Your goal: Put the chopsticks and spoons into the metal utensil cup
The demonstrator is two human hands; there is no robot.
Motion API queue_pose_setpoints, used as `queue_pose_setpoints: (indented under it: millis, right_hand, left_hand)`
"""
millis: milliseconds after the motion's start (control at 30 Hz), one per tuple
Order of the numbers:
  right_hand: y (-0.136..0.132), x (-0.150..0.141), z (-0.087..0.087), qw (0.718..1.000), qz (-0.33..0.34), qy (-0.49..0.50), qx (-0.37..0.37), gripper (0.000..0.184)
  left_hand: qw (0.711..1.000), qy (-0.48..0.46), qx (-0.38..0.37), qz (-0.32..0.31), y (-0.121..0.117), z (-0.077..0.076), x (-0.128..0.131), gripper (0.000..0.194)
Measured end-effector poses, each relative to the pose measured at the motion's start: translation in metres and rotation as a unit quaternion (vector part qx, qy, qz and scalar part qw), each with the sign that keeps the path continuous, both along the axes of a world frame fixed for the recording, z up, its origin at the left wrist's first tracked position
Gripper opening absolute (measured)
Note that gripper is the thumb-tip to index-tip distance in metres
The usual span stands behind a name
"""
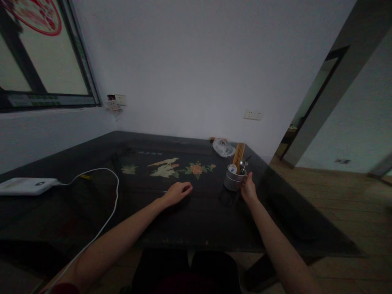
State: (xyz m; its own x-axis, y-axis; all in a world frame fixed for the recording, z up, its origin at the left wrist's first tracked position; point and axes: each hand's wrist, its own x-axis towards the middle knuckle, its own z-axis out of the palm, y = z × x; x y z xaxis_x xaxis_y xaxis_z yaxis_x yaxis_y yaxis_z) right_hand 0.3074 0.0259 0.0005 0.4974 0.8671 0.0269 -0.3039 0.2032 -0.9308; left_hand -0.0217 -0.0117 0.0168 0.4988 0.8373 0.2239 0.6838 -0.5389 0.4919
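On the right side of the dark tabletop, my right hand (249,188) is closed on the near right side of a grey utensil holder (232,182), thumb up by its rim. The holder's base looks a little above the table, though I cannot tell for sure. In it stand a bundle of wooden chopsticks (238,157), a metal spoon (243,163) and a white round item with blue marks (232,168). My left hand (177,193) rests near the middle of the table, fingers loosely curled in, with nothing visible in them.
The black table (196,228) carries a printed flower-and-bird picture (165,168). A crumpled clear plastic bag (223,148) lies at the back right. At left, a white power bank-like device (29,186) has a white cable (115,204) looping over my left arm. A dark flat object (290,216) lies right.
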Motion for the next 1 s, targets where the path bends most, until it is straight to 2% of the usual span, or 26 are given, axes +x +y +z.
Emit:
queue_pose_setpoints:
  millis: [133,500,867,1000]
  right_hand:
    - [-0.002,-0.004,0.005,0.999,0.019,0.034,0.012,0.042]
    - [0.004,-0.011,-0.001,0.998,-0.043,0.053,-0.012,0.041]
    - [-0.003,-0.027,0.001,0.998,0.031,0.043,0.025,0.039]
    - [-0.006,-0.033,0.001,0.996,0.077,0.034,0.037,0.039]
  left_hand:
    - [1.000,-0.008,-0.004,-0.001,0.000,0.001,0.001,0.029]
    - [1.000,-0.006,-0.001,-0.004,-0.002,0.003,0.000,0.028]
    - [0.998,-0.053,-0.018,-0.008,-0.001,0.001,0.002,0.029]
    - [0.998,-0.060,-0.022,-0.007,0.000,-0.001,0.002,0.029]
